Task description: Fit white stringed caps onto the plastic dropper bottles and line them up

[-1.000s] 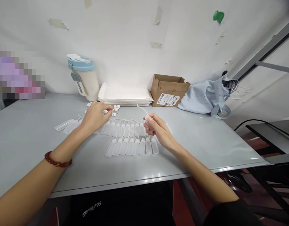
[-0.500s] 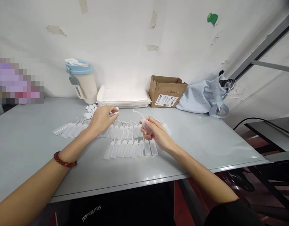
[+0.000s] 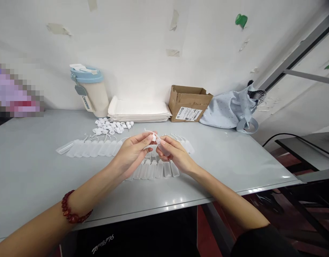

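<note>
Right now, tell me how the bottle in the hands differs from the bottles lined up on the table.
The held bottle is lifted off the table, pinched in the right hand; the lined-up bottles lie flat on it. The held bottle is alone, with the left hand holding a small white cap at its tip; the lined-up bottles lie side by side, untouched. Both are small, translucent plastic.
</note>
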Motion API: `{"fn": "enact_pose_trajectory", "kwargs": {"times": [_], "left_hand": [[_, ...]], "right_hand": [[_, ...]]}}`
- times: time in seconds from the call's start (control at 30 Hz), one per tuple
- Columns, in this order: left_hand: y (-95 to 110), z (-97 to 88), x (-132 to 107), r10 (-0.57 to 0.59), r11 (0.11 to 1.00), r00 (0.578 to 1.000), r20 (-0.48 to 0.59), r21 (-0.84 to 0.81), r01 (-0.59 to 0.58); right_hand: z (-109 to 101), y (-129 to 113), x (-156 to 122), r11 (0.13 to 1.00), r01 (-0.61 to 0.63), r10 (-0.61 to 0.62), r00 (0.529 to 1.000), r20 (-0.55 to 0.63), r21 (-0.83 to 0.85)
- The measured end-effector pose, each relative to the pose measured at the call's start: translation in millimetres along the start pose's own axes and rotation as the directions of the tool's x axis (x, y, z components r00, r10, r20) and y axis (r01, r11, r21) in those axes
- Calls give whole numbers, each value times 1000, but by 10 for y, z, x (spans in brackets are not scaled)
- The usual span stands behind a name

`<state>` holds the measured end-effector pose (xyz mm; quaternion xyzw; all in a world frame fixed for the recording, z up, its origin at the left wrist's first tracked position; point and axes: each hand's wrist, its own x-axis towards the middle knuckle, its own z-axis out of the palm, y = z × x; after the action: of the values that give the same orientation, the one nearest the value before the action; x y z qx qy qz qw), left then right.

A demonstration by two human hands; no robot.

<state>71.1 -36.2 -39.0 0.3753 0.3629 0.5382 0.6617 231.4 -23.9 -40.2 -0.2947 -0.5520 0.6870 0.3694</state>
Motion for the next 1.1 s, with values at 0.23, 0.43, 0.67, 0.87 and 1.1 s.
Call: {"fn": "enact_pose_trajectory", "kwargs": {"times": [0.23, 0.43, 0.67, 0.87, 1.1], "left_hand": [[11, 48, -33, -32, 987, 999, -34, -158, 26], [-39, 72, -75, -47, 994, 999, 23, -97, 50], [-8, 21, -89, 103, 984, 992, -73, 150, -92], [56, 38, -128, 295, 837, 954, 50, 468, -283], [-11, -4, -87, 226, 906, 963, 149, 330, -264]], "right_hand": [[40, 47, -4, 1000, 2, -1, 998, 55, -13], [58, 71, -14, 1000, 8, -9, 999, 47, 18], [57, 40, -27, 995, -5, 2, 999, 36, 98], [44, 30, -45, 981, -39, 22, 996, 91, 189], [0, 56, -35, 952, -56, 9, 988, 155, 301]]}}
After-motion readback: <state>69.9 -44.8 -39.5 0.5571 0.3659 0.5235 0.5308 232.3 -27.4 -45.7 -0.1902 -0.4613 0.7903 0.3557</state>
